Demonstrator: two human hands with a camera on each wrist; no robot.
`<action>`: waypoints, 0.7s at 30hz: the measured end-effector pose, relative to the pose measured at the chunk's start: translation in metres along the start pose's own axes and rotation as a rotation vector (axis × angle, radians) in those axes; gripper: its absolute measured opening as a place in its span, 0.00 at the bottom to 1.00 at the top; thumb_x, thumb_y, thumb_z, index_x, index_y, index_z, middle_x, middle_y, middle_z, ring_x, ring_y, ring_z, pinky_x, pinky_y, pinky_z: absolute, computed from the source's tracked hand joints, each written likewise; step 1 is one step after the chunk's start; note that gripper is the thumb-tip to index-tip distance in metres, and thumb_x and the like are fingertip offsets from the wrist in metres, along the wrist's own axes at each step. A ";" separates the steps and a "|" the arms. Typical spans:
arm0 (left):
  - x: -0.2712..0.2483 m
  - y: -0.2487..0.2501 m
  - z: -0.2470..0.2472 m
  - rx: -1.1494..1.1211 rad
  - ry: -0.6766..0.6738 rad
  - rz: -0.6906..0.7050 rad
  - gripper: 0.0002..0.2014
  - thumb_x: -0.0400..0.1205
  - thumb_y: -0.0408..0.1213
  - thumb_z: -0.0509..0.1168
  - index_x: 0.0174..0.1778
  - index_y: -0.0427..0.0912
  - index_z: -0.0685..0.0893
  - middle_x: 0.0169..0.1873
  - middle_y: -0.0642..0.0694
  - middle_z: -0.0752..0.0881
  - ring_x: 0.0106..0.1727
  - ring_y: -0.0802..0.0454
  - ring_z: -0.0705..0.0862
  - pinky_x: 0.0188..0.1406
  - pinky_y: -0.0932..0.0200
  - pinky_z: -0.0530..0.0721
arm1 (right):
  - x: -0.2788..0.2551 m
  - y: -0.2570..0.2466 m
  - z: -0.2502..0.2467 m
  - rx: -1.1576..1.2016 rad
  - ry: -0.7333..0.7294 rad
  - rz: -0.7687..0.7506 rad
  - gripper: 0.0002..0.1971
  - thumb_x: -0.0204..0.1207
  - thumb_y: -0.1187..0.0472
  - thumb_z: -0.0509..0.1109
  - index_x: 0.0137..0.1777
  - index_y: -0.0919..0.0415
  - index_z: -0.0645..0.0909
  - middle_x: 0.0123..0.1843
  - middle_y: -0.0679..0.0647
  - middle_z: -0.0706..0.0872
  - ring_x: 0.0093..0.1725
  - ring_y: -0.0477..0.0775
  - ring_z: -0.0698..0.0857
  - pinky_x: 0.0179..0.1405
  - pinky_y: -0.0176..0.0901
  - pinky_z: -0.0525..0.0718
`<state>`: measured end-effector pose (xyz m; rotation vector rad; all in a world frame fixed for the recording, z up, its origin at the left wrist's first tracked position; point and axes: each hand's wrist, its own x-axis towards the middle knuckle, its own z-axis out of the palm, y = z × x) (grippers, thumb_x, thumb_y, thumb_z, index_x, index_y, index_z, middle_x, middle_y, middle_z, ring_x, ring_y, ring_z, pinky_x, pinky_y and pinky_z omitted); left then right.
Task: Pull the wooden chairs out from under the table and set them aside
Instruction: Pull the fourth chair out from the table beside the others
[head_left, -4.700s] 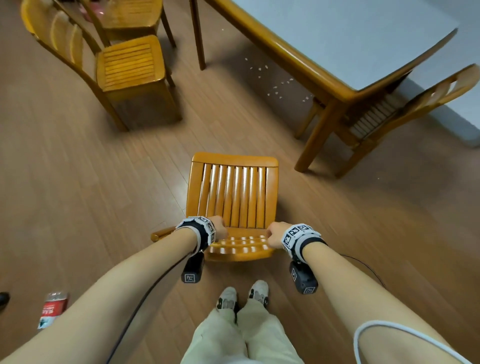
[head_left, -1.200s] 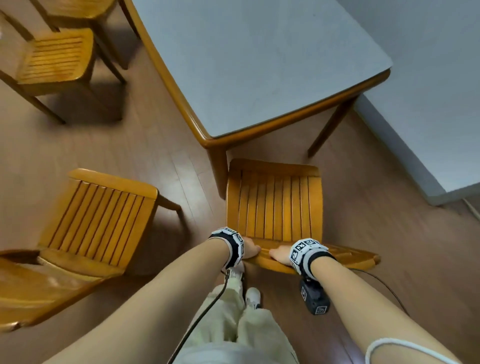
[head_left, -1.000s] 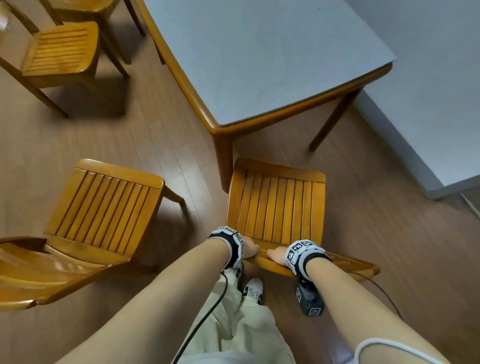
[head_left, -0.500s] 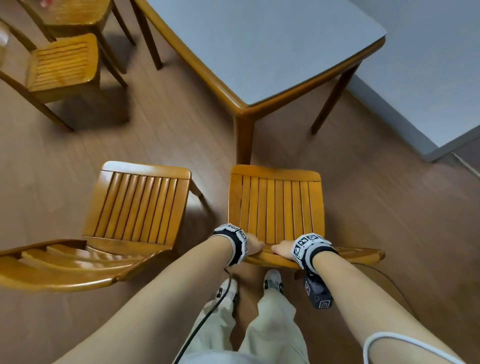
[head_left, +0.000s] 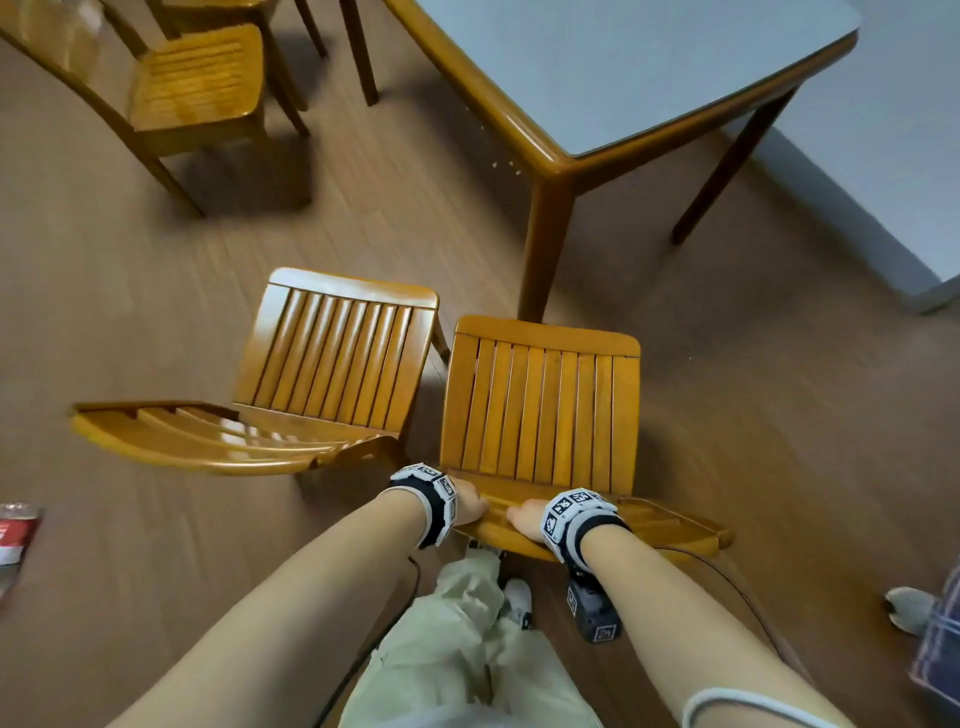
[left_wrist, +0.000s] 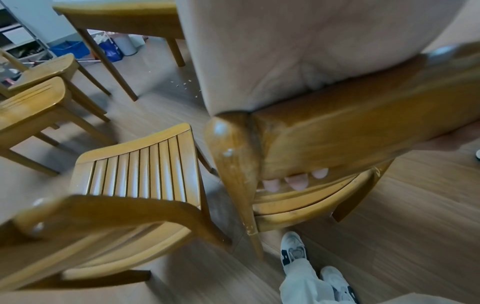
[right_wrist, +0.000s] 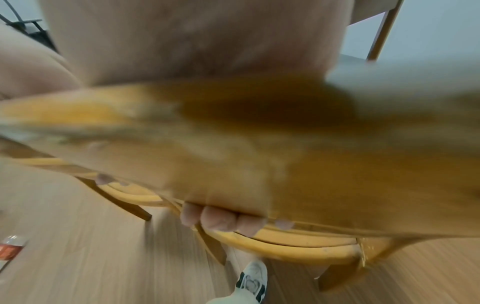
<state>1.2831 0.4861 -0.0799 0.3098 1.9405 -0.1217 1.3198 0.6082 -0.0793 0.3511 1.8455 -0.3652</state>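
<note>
Near the table's (head_left: 613, 78) front leg, clear of its top: slatted wooden chair (head_left: 540, 410) | left hand (head_left: 470, 501) and right hand (head_left: 524, 519) both clasp its top rail | second slatted chair (head_left: 332, 364) just left, two more far left.

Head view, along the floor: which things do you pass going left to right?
Red packet at the left edge → set-aside chair → chair held by left hand and right hand → another person's shoe at the right edge.
</note>
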 end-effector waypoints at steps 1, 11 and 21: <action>0.000 -0.004 0.010 -0.001 0.003 0.009 0.28 0.90 0.52 0.44 0.74 0.39 0.77 0.72 0.36 0.79 0.71 0.39 0.77 0.70 0.48 0.71 | -0.002 0.000 0.008 -0.002 -0.004 -0.002 0.25 0.91 0.55 0.46 0.78 0.69 0.73 0.79 0.68 0.76 0.75 0.63 0.77 0.70 0.46 0.72; -0.011 -0.020 0.111 0.100 0.117 0.066 0.28 0.87 0.54 0.43 0.71 0.44 0.78 0.72 0.41 0.79 0.72 0.41 0.75 0.70 0.40 0.68 | -0.008 0.008 0.094 -0.166 -0.056 -0.080 0.24 0.92 0.63 0.43 0.78 0.72 0.72 0.79 0.70 0.74 0.77 0.66 0.76 0.72 0.48 0.71; -0.012 -0.039 0.080 0.027 0.083 0.096 0.17 0.84 0.48 0.57 0.60 0.42 0.83 0.53 0.41 0.86 0.52 0.40 0.86 0.52 0.46 0.85 | -0.002 0.001 0.069 -0.398 0.098 -0.084 0.23 0.83 0.48 0.58 0.67 0.63 0.81 0.63 0.63 0.87 0.55 0.64 0.85 0.57 0.52 0.82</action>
